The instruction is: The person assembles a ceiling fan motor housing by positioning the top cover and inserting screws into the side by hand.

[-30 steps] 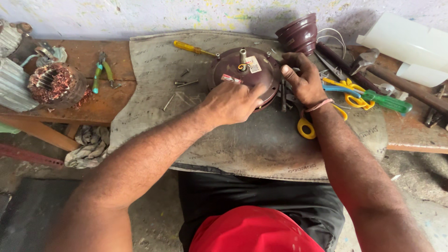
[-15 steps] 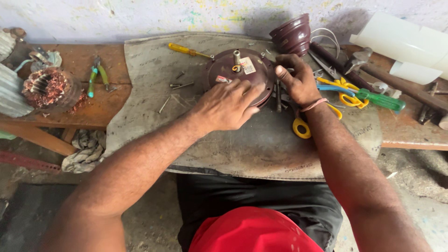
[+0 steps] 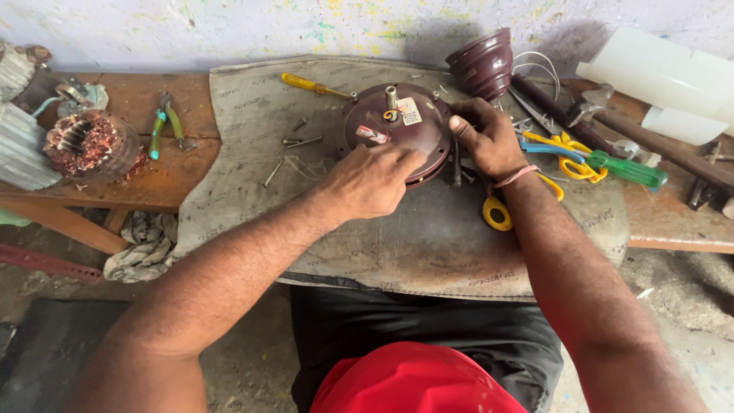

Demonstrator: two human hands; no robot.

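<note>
From the head camera, a round brown fan motor housing lies flat on a grey mat spread over the wooden surface, its short shaft pointing straight up.

The left hand rests on the near left edge of the housing, fingers pressed together and curled over the rim. The right hand grips the right edge, fingers bent around the rim with the thumb on top. Both hands touch the housing, which sits between them and slightly ahead. The left hand covers more of its top.

Loose screws lie on the mat just left of the housing, and a yellow screwdriver lies beyond them. A brown cup-shaped cover stands behind the right hand. Yellow scissors and a green screwdriver lie to the right. A copper winding and pliers sit at far left.
</note>
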